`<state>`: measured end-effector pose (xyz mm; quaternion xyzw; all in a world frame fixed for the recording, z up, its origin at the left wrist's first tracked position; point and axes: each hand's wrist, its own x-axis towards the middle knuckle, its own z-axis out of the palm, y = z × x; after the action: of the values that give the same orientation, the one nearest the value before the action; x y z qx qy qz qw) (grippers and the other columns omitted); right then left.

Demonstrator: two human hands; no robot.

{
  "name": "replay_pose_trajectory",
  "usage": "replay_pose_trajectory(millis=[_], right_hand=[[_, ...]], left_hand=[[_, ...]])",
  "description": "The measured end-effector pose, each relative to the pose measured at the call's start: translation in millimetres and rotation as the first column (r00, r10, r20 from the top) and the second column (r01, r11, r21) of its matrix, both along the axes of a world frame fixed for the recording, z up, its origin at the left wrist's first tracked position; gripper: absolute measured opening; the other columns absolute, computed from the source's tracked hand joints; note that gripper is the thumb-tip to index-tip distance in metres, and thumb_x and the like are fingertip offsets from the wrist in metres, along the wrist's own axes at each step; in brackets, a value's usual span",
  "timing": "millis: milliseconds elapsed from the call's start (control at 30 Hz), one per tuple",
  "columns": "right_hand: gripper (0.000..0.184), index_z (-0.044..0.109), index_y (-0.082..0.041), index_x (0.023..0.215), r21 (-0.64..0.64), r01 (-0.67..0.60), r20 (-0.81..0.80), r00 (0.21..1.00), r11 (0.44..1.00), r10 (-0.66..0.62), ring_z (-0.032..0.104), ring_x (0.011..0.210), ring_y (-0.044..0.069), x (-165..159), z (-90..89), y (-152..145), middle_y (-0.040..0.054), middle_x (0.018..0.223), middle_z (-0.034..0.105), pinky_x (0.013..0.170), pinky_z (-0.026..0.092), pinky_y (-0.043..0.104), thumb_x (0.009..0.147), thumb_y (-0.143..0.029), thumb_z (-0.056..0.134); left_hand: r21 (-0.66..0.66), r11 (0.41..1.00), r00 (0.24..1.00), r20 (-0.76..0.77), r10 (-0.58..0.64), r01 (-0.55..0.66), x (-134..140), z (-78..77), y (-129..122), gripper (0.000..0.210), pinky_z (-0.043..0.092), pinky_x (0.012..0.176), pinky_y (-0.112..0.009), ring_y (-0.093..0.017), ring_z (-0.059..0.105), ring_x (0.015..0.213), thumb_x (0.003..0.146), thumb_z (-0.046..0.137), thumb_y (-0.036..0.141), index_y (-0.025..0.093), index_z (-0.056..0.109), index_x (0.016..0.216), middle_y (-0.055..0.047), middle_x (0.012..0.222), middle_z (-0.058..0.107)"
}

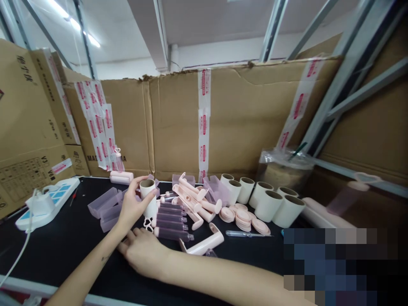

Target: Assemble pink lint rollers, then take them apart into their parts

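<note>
My left hand is closed around an upright white paper-wrapped roll, thumb on its near side. Beneath that wrist crosses my right hand, low over the black tabletop with its fingers curled; whatever they may hold is hidden. Just beyond its knuckles lie small pink heart-shaped loops and a row of translucent purple tubes. A pile of pale pink roller handles sits to their right. One pink handle piece lies apart, nearer me.
Several white rolls stand at the right, beside stacked pink discs and a screwdriver. Translucent purple covers lie at the left, near a power strip with a cable. Cardboard walls enclose the back.
</note>
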<state>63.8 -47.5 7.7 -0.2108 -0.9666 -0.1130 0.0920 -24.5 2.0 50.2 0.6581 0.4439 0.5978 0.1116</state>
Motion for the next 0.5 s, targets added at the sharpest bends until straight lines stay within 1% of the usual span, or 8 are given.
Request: replay_pose_trajectory(millis=[67,133,200,267,333,400,467,500], right_hand=[[0.018,0.059,-0.013,0.095,-0.039,-0.017,0.016,1.000,0.999,0.018,0.058,0.073,0.021,3,0.5,1,0.0098,0.085,0.064,0.062,0.047,0.031,0.081,-0.022,0.052],[0.018,0.058,-0.013,0.092,-0.119,-0.042,-0.052,0.998,0.992,0.036,0.058,0.073,0.020,18,10.5,-4,0.0078,0.083,0.063,0.065,0.048,0.030,0.079,-0.026,0.055],[0.021,0.057,-0.015,0.093,-0.241,-0.051,-0.188,0.982,0.969,0.005,0.057,0.075,0.018,46,29.2,-14,0.0052,0.083,0.063,0.069,0.048,0.027,0.076,-0.027,0.059],[0.025,0.056,-0.018,0.096,-0.384,-0.026,-0.343,0.932,0.923,-0.117,0.057,0.083,0.016,83,52.7,-24,0.0032,0.090,0.063,0.074,0.046,0.024,0.072,-0.020,0.061],[0.018,0.056,-0.020,0.093,-0.457,0.084,-0.446,0.839,0.885,-0.310,0.057,0.083,0.015,125,74.5,-28,0.0017,0.090,0.062,0.075,0.046,0.023,0.075,-0.018,0.056],[0.017,0.055,-0.021,0.095,-0.466,0.264,-0.482,0.725,0.844,-0.493,0.058,0.085,0.016,167,88.5,-24,0.0021,0.094,0.063,0.077,0.045,0.027,0.078,-0.022,0.053],[0.015,0.055,-0.021,0.090,-0.449,0.418,-0.463,0.647,0.790,-0.606,0.059,0.081,0.018,203,91.6,-12,0.0029,0.089,0.065,0.074,0.046,0.029,0.078,-0.028,0.052],[0.014,0.056,-0.021,0.087,-0.441,0.514,-0.415,0.610,0.736,-0.675,0.060,0.076,0.019,217,89.4,-5,0.0030,0.085,0.066,0.069,0.046,0.029,0.077,-0.031,0.052]], left_hand=[[-0.006,1.000,1.000,-0.009,-0.013,0.013,1,-0.9,-1,0.041,0.046,0.072,-0.027,-0.020,0.059,0.097,0.074,0.063,0.038,0.020,0.052,0.109,-0.007,0.109,0.059],[-0.005,1.000,1.000,-0.020,-0.019,0.019,2,-1.7,-3,0.041,0.046,0.074,-0.027,-0.020,0.058,0.097,0.074,0.062,0.038,0.020,0.052,0.110,-0.006,0.109,0.059],[-0.006,1.000,0.999,-0.039,-0.025,0.024,3,-2.3,-4,0.042,0.046,0.076,-0.028,-0.020,0.059,0.095,0.075,0.062,0.037,0.020,0.051,0.111,-0.006,0.109,0.060],[-0.001,1.000,0.998,-0.066,-0.018,0.018,3,-2.6,-6,0.041,0.046,0.076,-0.029,-0.020,0.059,0.094,0.074,0.063,0.038,0.021,0.052,0.111,-0.006,0.109,0.060],[0.012,1.000,0.996,-0.094,0.001,0.000,2,-2.6,-7,0.041,0.046,0.077,-0.029,-0.021,0.059,0.096,0.074,0.063,0.038,0.021,0.053,0.110,-0.006,0.109,0.060],[0.029,0.999,0.993,-0.113,0.021,-0.018,2,-2.5,-7,0.040,0.046,0.077,-0.030,-0.022,0.059,0.097,0.074,0.062,0.038,0.021,0.053,0.109,-0.006,0.110,0.061],[0.037,0.999,0.992,-0.123,0.025,-0.021,2,-2.4,-7,0.040,0.046,0.077,-0.030,-0.022,0.059,0.098,0.074,0.062,0.038,0.021,0.053,0.109,-0.006,0.110,0.061],[0.038,0.999,0.992,-0.123,0.024,-0.019,2,-2.5,-6,0.040,0.046,0.077,-0.030,-0.022,0.059,0.098,0.074,0.062,0.038,0.021,0.053,0.109,-0.006,0.110,0.061]])
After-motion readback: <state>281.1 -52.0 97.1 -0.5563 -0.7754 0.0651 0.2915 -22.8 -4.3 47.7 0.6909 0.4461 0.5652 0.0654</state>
